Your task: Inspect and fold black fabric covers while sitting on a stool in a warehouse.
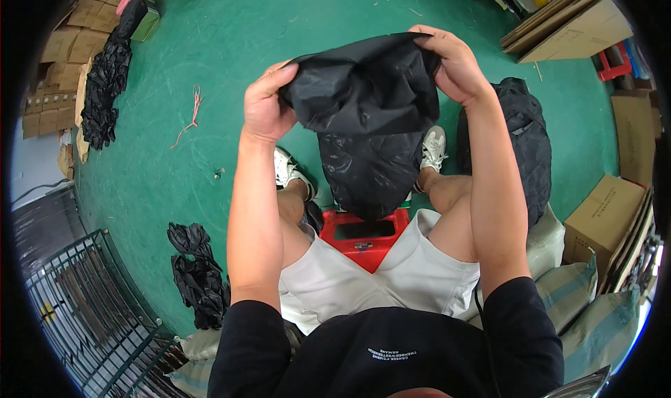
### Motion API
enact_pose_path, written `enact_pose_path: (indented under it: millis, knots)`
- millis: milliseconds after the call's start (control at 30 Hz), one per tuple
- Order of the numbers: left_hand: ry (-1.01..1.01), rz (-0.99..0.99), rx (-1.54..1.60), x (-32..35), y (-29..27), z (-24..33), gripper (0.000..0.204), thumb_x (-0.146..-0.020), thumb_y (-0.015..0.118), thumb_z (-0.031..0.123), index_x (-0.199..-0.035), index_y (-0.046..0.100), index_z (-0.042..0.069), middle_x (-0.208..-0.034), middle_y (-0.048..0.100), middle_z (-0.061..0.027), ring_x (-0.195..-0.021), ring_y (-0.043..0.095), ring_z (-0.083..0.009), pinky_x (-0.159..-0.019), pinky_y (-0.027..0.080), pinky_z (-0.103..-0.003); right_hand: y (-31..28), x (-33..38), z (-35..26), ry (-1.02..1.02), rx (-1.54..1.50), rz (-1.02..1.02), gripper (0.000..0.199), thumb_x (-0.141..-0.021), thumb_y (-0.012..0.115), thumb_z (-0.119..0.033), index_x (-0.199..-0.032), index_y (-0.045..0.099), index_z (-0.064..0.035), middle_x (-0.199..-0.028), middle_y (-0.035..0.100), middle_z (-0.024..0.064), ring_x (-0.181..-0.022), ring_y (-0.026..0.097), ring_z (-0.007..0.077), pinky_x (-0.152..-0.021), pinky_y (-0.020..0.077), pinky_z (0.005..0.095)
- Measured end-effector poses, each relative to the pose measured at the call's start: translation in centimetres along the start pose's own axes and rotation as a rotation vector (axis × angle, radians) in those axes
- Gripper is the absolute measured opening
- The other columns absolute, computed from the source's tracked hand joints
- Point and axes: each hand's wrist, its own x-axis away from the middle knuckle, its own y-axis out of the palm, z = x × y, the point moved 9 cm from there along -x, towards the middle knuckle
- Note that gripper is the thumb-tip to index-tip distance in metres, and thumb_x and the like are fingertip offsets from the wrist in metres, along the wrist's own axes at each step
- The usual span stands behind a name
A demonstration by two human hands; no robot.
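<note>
You hold the black bag (pixel 363 111) above the red stool (pixel 365 234) | left hand (pixel 265 108) fingers clamped on its edge | right hand (pixel 454 66) fingers clamped likewise

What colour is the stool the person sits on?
Red. The stool shows between the knees in the head view, below the black bag held by both hands.

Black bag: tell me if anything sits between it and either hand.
Nothing visible does. The left hand and the right hand both pinch the top edge of the black bag directly, holding it up above the red stool.
</note>
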Motion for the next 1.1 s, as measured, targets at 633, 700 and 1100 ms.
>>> enact_pose_path:
  millis: [633,700,1100]
  knots:
    - [0.100,-0.176,0.566,-0.2,3.6,0.5,0.068,-0.094,0.049,0.057,-0.133,0.053,0.001,-0.138,0.053,-0.0159,-0.125,0.051,-0.0325,-0.109,0.038,-0.045,4.3,3.1,-2.5,-0.097,-0.892,-0.530,0.110,-0.078,0.054,-0.077,-0.148,0.027,0.0027,-0.149,0.036,0.0236,-0.136,0.039,0.0373,-0.115,0.0292,0.0469]
    - [0.101,-0.125,0.568,-0.6,3.7,-0.1,0.072,-0.092,0.052,0.059,-0.133,0.053,0.000,-0.138,0.053,-0.0166,-0.125,0.051,-0.0331,-0.108,0.039,-0.046,3.7,2.9,-3.4,-0.180,-0.920,-0.547,0.110,-0.079,0.050,-0.080,-0.147,0.029,0.0044,-0.148,0.038,0.0245,-0.135,0.040,0.0372,-0.115,0.0298,0.0460]
    - [0.179,0.413,0.459,-1.0,-0.9,-0.7,0.060,-0.092,0.057,0.048,-0.124,0.056,-0.003,-0.127,0.059,-0.0182,-0.118,0.056,-0.0335,-0.104,0.043,-0.046,2.9,2.2,1.3,0.194,-0.809,-0.380,0.080,-0.092,0.050,-0.060,-0.143,0.039,0.0005,-0.139,0.049,0.0234,-0.126,0.051,0.0361,-0.110,0.0373,0.0480]
